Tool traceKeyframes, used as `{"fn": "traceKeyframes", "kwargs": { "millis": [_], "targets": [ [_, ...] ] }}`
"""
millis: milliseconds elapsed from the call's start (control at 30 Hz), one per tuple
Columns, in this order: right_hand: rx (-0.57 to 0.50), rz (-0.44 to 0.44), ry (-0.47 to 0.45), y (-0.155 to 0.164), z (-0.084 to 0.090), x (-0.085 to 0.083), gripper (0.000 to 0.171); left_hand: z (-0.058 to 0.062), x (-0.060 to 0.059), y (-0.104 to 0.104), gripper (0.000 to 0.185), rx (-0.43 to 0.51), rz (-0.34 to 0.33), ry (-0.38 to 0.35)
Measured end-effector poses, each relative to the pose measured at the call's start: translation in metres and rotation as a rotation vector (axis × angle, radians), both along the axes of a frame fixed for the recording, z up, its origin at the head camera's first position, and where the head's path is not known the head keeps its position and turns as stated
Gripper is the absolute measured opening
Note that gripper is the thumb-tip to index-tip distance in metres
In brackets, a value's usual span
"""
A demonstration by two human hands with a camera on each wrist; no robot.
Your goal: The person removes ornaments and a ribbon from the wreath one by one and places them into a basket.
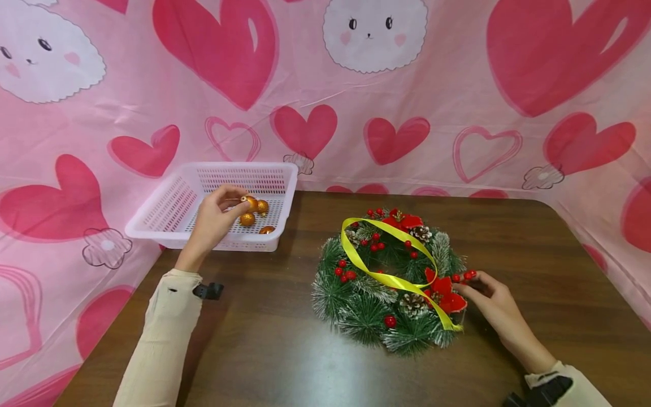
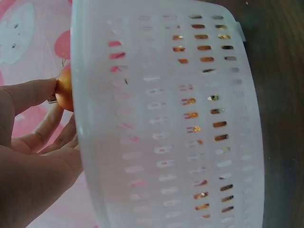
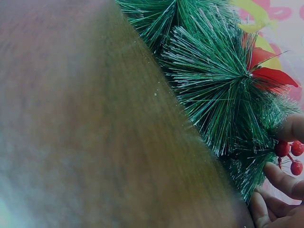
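A green Christmas wreath (image 1: pixel 389 280) with red berries, pine cones, red flowers and a yellow ribbon (image 1: pixel 386 265) lies on the dark wooden table (image 1: pixel 285 350). My right hand (image 1: pixel 488 297) holds the wreath's right edge, with the fingers at a red berry cluster (image 3: pixel 290 154). My left hand (image 1: pixel 218 217) reaches into a white plastic basket (image 1: pixel 168 212) at the table's back left corner and pinches a gold glitter ball (image 1: pixel 250 202). In the left wrist view the ball (image 2: pixel 65 89) sits between thumb and fingers above the basket's rim (image 2: pixel 80 95). Three more gold balls (image 1: pixel 254 219) lie in the basket.
A pink cloth with hearts and bunny faces (image 1: pixel 376 85) covers the wall behind and both sides of the table. The basket overhangs the table's left corner. Bare tabletop stretches in front of the wreath and between the arms.
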State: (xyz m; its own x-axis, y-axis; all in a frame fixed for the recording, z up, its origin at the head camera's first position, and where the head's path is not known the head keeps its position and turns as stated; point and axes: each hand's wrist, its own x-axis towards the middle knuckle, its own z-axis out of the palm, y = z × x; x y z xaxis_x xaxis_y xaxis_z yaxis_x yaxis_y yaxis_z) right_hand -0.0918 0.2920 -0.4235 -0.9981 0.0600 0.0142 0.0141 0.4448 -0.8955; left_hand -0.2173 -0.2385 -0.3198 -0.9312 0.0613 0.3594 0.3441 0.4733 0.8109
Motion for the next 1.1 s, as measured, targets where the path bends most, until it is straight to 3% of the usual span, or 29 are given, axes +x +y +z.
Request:
{"fn": "traceKeyframes", "kwargs": {
  "millis": [300,633,867,1100],
  "targets": [
    [-0.001,0.003,0.001,0.000,0.000,0.000,0.032,-0.006,-0.005,-0.011,0.034,-0.068,0.058,-0.054],
    [-0.014,0.005,0.011,0.000,-0.001,0.000,0.032,-0.012,-0.007,-0.019,0.028,-0.179,0.101,-0.038],
    [-0.020,0.009,0.026,0.000,-0.001,0.000,0.031,-0.015,-0.010,-0.023,0.022,-0.239,0.078,0.002],
    [-0.010,0.008,0.016,0.000,-0.001,0.000,0.031,-0.013,-0.008,-0.025,0.024,-0.320,0.062,-0.025]
  ]
}}
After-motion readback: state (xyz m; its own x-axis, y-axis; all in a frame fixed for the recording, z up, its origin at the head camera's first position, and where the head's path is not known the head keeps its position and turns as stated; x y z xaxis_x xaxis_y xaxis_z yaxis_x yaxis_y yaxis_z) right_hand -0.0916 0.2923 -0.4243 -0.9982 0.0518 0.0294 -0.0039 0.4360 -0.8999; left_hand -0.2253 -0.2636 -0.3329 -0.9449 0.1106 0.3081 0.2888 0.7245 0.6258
